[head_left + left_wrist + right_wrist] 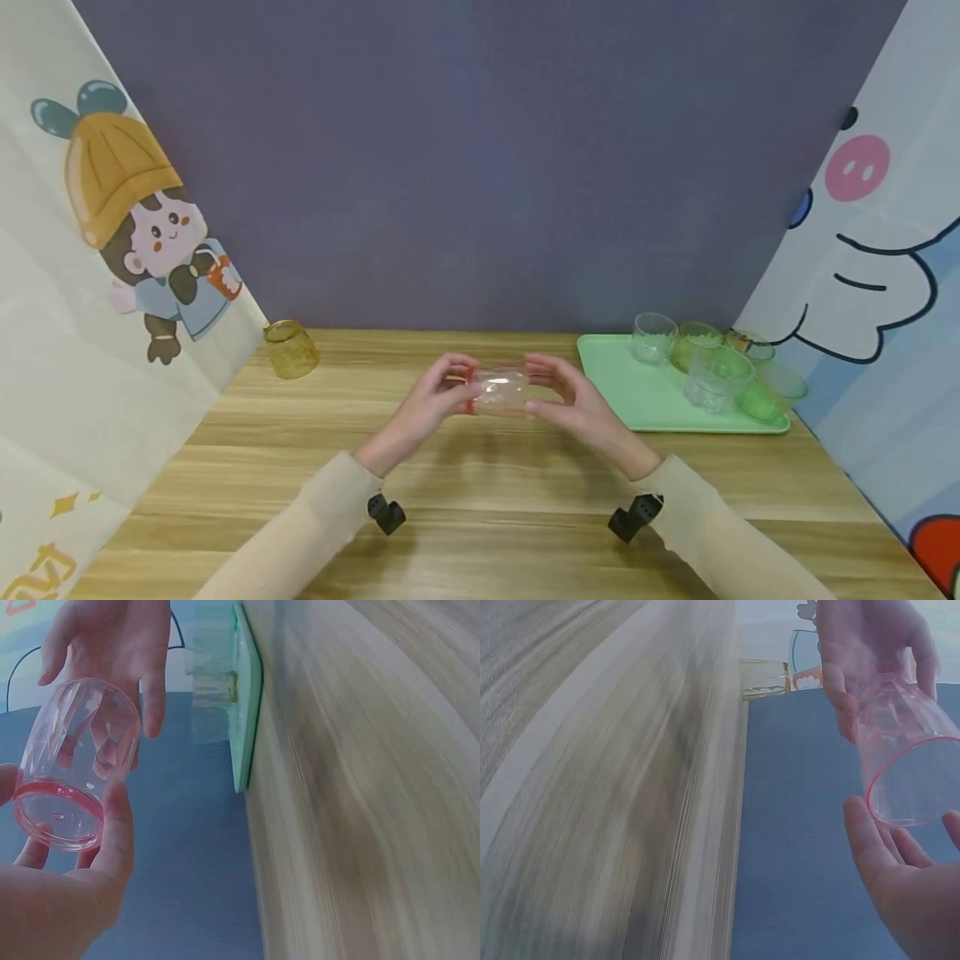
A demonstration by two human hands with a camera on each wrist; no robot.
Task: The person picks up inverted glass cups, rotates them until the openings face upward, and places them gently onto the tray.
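You are holding a small clear plastic cup with a pink-tinted base and rim (501, 392) on its side above the wooden tabletop (480, 500), to the left of the mint-green rectangular tray (637, 400). The cup's wall is faceted, with angled cuts that catch the light; its thick round base carries a pink ring, and the open mouth has a thin pink edge. Your left hand (431, 404) grips the base end, thumb and fingers (112, 832) curled round the pink ring. Your right hand (577, 400) is at the mouth end; its fingers (870, 847) lie loosely spread beside the rim, and you cannot tell whether they press on it.

On the tray stand several clear and green glass cups (712, 371), grouped at its far right part. Well to the left of the tray, at the far left edge of the tabletop, an amber glass cup (291, 348) sits upside down.
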